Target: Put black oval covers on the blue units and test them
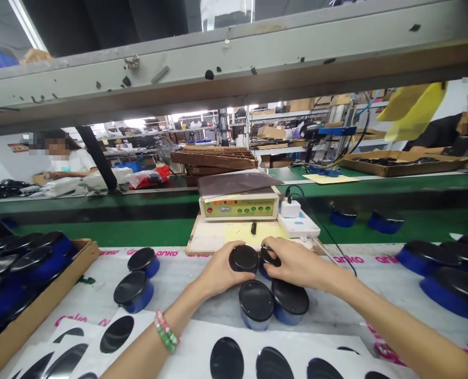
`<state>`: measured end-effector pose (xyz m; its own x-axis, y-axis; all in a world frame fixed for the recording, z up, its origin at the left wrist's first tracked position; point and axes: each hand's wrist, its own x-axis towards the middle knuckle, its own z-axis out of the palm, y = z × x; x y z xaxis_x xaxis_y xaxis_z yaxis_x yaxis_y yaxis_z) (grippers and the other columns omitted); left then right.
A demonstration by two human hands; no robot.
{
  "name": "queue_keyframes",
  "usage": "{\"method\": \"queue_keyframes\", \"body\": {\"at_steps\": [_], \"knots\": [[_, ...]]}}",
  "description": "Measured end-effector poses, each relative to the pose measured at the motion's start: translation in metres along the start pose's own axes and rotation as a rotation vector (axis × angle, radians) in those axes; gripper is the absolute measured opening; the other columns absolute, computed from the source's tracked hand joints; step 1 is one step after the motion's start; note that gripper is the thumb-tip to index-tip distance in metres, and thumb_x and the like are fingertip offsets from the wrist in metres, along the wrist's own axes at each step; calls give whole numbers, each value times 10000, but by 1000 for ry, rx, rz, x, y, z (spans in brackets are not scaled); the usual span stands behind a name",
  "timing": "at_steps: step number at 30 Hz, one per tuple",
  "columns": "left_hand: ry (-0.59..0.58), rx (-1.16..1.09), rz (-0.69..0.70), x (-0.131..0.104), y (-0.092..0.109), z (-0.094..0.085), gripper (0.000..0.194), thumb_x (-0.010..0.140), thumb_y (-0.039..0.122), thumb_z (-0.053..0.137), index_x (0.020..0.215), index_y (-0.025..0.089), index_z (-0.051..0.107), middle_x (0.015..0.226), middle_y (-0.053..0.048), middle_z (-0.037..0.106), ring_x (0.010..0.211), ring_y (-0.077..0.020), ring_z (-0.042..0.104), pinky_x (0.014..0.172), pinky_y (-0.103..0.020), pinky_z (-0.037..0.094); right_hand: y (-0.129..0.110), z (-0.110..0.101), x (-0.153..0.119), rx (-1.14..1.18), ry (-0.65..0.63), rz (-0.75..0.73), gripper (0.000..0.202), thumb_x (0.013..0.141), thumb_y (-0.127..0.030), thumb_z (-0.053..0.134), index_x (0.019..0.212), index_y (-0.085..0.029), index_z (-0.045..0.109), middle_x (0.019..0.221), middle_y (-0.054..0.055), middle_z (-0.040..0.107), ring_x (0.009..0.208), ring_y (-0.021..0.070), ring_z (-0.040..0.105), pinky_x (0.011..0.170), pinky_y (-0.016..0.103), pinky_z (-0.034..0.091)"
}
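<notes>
My left hand (221, 271) is closed around a round unit with a glossy black top (244, 258), thumb and fingers on its sides. My right hand (291, 262) grips a second black-topped round unit (270, 256) right beside it, partly hidden by the fingers. Just in front of them stand two more units with black tops and blue sides, a left one (256, 301) and a right one (290, 301); the right one lies below my right hand. White sheets (190, 342) carrying black oval pieces (226, 359) spread along the near edge.
A tester box (239, 206) with lit red digits stands behind my hands, beside a white plug adapter (291, 209). Blue-sided units fill a cardboard tray (76, 273) at left; others (455, 289) sit at right. A shelf beam (234, 58) crosses overhead. Two people are across the line.
</notes>
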<state>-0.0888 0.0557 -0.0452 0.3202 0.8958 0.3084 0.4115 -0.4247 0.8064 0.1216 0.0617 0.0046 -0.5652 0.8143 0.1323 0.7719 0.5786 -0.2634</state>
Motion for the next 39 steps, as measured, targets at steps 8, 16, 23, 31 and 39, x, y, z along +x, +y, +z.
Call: {"method": "queue_keyframes", "body": {"at_steps": [8,16,23,31,39], "knots": [[-22,-4,19,-1,0,1,653,625,292,803,1197,215,497,1165,-48,619,1086,-225,573,980,-383,427,2,4,3,60,-12,-38,140,689,-208,515,727,-212,381,750,20,517,667,173,475,564,264,300],[134,97,62,1,19,-1,618,632,255,752,1184,197,479,1211,-81,542,1156,-248,505,1000,-410,388,-16,-7,-4,159,116,-51,269,809,-251,487,1063,-169,451,823,28,517,772,189,515,701,305,394],[133,205,62,-9,75,-1,827,647,269,755,1341,232,307,1228,-50,584,1136,-251,534,968,-400,418,-44,-22,-16,388,291,-31,273,858,-348,496,1087,-199,483,733,-26,470,657,150,479,614,269,390],[115,440,165,-20,86,8,834,671,209,742,1356,210,266,1228,-64,589,1049,-257,573,905,-396,475,-51,-17,-17,389,412,33,118,802,-322,516,802,-224,452,653,-50,446,579,130,443,525,243,360],[67,784,-141,-4,106,-56,582,747,329,654,1262,169,436,1215,-100,530,1084,-245,549,906,-320,455,-32,-41,-20,507,473,60,436,798,-574,546,1057,-225,516,885,18,575,713,178,627,638,304,521]]}}
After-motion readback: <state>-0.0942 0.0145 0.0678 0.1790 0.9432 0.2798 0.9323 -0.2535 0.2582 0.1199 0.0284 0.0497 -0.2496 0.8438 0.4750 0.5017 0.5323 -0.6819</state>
